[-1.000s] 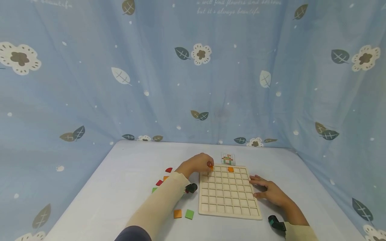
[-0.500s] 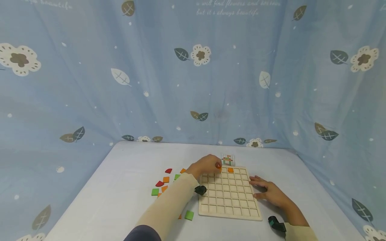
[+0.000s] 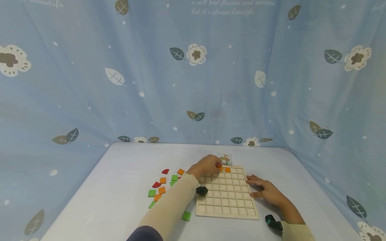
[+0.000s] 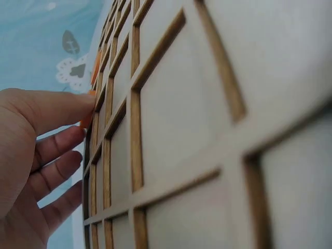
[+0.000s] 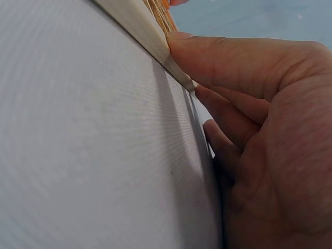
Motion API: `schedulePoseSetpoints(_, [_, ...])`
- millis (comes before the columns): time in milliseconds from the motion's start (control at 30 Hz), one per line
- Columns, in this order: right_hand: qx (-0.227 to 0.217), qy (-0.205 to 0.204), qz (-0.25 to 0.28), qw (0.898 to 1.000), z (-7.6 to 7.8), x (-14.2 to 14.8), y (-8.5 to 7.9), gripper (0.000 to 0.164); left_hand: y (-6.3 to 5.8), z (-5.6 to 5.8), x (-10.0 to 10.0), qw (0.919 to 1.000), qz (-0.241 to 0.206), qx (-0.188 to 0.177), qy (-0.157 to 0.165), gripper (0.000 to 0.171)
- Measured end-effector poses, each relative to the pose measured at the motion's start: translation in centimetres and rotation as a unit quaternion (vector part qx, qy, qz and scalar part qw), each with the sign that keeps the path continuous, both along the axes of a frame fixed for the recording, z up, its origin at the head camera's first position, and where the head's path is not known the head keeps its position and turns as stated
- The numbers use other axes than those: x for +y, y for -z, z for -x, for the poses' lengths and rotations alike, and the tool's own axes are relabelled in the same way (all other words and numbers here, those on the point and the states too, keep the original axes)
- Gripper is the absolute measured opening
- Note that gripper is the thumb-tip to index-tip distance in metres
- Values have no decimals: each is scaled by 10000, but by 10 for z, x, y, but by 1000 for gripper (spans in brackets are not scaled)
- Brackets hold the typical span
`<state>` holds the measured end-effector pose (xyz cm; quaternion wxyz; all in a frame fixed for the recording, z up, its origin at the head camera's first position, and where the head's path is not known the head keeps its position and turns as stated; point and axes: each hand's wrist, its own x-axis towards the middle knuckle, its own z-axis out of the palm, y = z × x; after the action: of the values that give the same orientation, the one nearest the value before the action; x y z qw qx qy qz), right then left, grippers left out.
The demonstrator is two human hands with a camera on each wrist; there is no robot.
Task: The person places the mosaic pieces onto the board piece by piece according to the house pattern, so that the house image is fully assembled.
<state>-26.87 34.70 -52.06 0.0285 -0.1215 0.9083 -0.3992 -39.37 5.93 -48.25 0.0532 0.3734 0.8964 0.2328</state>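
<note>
A pale wooden grid board [image 3: 225, 201] lies on the table. At its far edge my left hand [image 3: 207, 166] pinches a small orange tile [image 3: 221, 169] over the top row. In the left wrist view, thumb and index finger meet on that orange tile [image 4: 86, 122], at the grid's far side; most of it is hidden. Just right of it, another orange tile [image 3: 227, 170] sits in a top-row cell. My right hand [image 3: 266, 191] rests by the board's right side, fingers extended, with the thumb [image 5: 223, 59] touching the board edge in the right wrist view.
Loose orange, green and red tiles lie left of the board, among them a green square [image 3: 186, 216] near its front left corner and a red quarter-circle [image 3: 165, 171]. Behind the board lies a pattern card [image 3: 225, 159]. A blue curtain [image 3: 193, 83] hangs behind the table.
My left hand has moved right along the board's top edge with the orange tile, then stayed near the other orange tile. The right hand keeps its place; the head view has shifted slightly.
</note>
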Motion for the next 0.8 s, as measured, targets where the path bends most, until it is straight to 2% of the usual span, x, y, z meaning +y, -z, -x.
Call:
schedulePoseSetpoints(300, [85,-78,18,9999,-1,-1,-2,61,1,-2,5,9998,-138,-103,-96,16])
schedulePoseSetpoints(633, [99,-84,-20,9999,-2,-1,-3,60,-3,-8,5,9996,-18,-210,-185,15])
schedulePoseSetpoints(800, [-26,1,32,10000,-1,-1,-2,60,-2,-9,4,9994,-88,-269,-189,15])
